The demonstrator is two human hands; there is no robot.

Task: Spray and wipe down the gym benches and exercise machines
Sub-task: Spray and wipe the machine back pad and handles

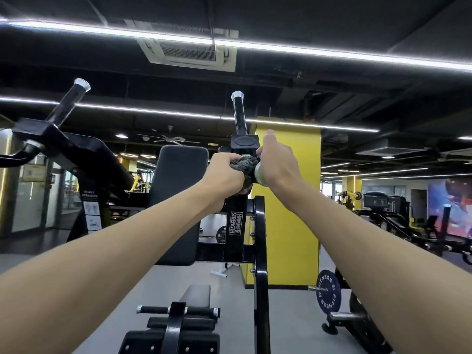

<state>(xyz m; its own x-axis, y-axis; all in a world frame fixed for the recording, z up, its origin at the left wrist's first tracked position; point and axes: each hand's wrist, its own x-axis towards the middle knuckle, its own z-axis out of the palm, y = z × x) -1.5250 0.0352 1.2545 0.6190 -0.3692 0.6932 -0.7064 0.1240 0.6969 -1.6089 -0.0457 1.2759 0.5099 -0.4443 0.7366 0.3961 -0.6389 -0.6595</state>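
Ceiling (332, 16): black, exposed ducts, cassette air-conditioner (189, 51).
Light: white LED strips (332, 52).
Pillar (286, 238): yellow.
Floor (288, 315): grey.
Right wall: colourful mural (449, 200).

rag (242, 166): dark grey, bunched in left grip (224, 175), pressed on machine upright | bottle (259, 174): white-green end shows, rest hidden in right grip (277, 162), touching rag | machine (235, 223): black frame, "HAMMER STRENGTH" label, black pad (178, 180)

Was commercial gym. Plate-loaded machine (235, 223) marked HAMMER STRENGTH stood under left hand (224, 175); padded backrest (178, 180) left of it; weight plate (327, 292) below right hand (278, 162); possibly more machines (383, 203), blurred, farther right.
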